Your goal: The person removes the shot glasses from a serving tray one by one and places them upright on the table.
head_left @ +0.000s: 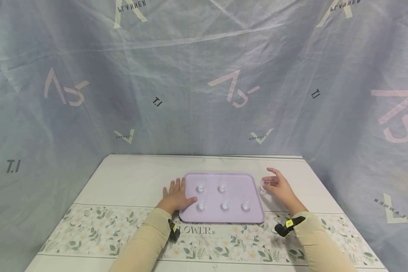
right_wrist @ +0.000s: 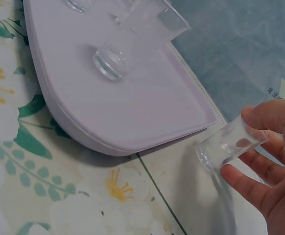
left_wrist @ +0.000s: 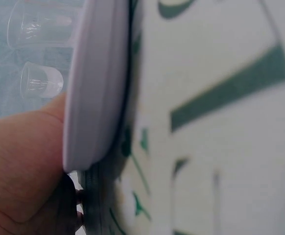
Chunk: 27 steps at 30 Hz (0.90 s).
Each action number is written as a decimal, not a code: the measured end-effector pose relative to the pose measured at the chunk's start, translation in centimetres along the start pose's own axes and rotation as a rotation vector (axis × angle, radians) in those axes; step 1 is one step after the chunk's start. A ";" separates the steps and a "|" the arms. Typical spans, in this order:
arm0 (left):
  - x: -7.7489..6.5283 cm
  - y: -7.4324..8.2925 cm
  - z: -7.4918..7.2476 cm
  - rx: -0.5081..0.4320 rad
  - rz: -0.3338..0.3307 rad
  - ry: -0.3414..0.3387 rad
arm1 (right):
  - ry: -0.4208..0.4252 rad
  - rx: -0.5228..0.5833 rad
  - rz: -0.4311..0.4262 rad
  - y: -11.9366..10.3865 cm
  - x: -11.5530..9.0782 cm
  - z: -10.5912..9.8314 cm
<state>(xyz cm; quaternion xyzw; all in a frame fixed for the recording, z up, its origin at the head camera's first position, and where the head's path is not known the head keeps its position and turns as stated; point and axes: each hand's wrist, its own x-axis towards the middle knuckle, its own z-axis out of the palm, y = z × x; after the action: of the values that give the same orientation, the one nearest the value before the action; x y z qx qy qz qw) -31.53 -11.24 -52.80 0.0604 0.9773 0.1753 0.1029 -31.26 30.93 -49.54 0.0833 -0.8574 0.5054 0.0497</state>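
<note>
My right hand pinches a small clear shot glass just beyond the right edge of a lilac tray. In the right wrist view this glass tilts slightly, thumb near its rim and fingers around its far side. Fingers spread, my left hand lies against the tray's left edge, its thumb reaching over the rim. Several matching glasses stand upright on the tray: two at the back, including a back-left glass, and three in front, including a front-right glass. The left wrist view shows the tray's side close up.
A white cloth with a floral band covers the table under the tray. Behind and at both sides hangs a grey-blue printed curtain. Black wrist straps, such as the right strap, sit over the beige sleeves.
</note>
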 end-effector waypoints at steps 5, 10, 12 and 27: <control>-0.8 0.6 -0.7 -0.017 -0.002 -0.024 | -0.009 -0.002 0.007 0.4 -0.1 0.1; -0.6 0.3 -0.4 -0.038 0.001 -0.017 | -0.015 0.010 0.011 0.5 -0.2 0.2; -0.2 0.0 -0.1 -0.032 0.003 -0.014 | -0.016 0.009 0.005 0.2 -0.4 0.2; -0.5 0.5 -1.1 -0.006 -0.005 -0.055 | 0.173 0.006 -0.195 -2.4 -1.7 0.0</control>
<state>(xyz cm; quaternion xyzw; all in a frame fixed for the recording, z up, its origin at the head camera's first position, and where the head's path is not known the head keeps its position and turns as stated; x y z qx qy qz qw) -31.21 -11.20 -51.51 0.0622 0.9738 0.1760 0.1302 -29.13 29.95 -47.75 0.1226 -0.8364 0.5059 0.1719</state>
